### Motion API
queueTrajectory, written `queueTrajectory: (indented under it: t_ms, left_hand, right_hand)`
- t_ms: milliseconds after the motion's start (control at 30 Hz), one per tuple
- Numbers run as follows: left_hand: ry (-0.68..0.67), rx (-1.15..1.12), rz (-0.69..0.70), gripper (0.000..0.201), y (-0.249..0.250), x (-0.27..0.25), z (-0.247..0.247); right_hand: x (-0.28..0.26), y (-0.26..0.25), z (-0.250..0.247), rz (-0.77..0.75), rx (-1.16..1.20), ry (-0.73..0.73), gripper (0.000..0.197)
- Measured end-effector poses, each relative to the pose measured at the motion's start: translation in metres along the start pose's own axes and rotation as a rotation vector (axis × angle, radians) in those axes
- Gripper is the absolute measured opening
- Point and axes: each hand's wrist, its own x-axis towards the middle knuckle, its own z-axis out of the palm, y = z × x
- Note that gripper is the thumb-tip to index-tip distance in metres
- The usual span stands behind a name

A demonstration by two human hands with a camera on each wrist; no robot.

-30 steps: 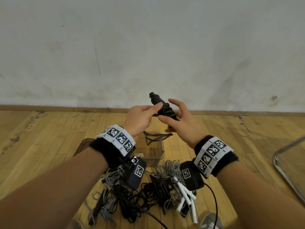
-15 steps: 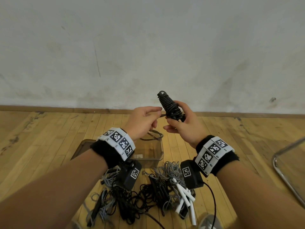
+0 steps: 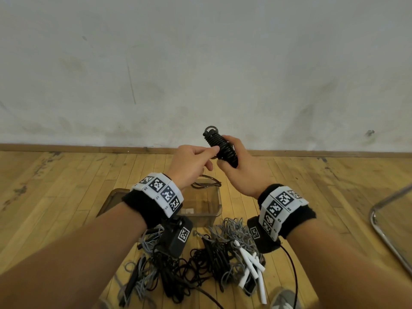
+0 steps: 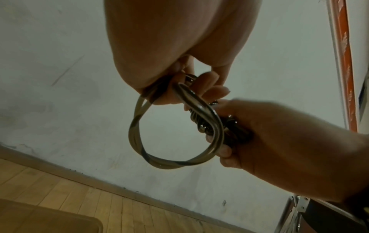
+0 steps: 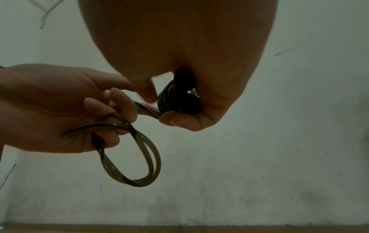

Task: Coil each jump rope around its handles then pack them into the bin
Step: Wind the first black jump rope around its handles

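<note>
Black jump rope nearly coiled, last loop not yet wrapped.

Coiled rope bundle (image 3: 221, 148) sits upright in the right hand (image 3: 243, 172), which grasps it round the handles, held above the clear bin (image 3: 209, 210) and floor pile of loose ropes (image 3: 200, 264). Left hand (image 3: 189, 163) pinches the leftover loop (image 4: 173, 126). Risk: if the pinch slackens, the springy cord likely unwinds and the coil loosens; a loose tail could snag the bin rim or tangle with the pile below when packed.
</note>
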Motion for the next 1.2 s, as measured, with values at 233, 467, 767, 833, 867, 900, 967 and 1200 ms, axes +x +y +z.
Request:
queueTrajectory:
  t_ms: [233,467,767,833,867,900,967,1200]
  left_hand:
    - [0.018,-0.011,-0.039,0.026,-0.003,-0.002,-0.001]
    - [0.131,-0.025,-0.042,0.043,-0.002,0.002,0.001]
    - [0.054,-0.14,-0.012,0.034,-0.001,0.002,0.004]
    - [0.021,-0.114,0.0,0.032,0.0,0.001,0.003]
    - [-0.004,-0.114,-0.005,0.031,0.0,0.001,0.002]
    - [-0.028,-0.124,-0.015,0.029,0.0,0.001,0.002]
    - [-0.051,-0.122,-0.03,0.025,-0.001,0.001,0.002]
    - [0.046,-0.039,0.02,0.034,0.001,-0.003,0.0]
  right_hand:
    - [-0.003,-0.003,0.0,-0.034,0.077,-0.039,0.044]
    - [0.001,0.002,0.003,0.052,0.191,0.05,0.062]
    - [0.001,-0.005,0.006,0.169,0.688,-0.039,0.032]
    - [0.0,-0.005,0.005,0.122,0.605,-0.024,0.034]
    - [0.0,-0.003,0.003,0.092,0.553,-0.01,0.034]
    - [0.0,-0.002,0.002,0.063,0.497,-0.001,0.034]
    - [-0.001,0.001,-0.001,0.033,0.414,0.01,0.034]
    - [0.0,0.008,-0.004,0.06,0.299,0.098,0.044]
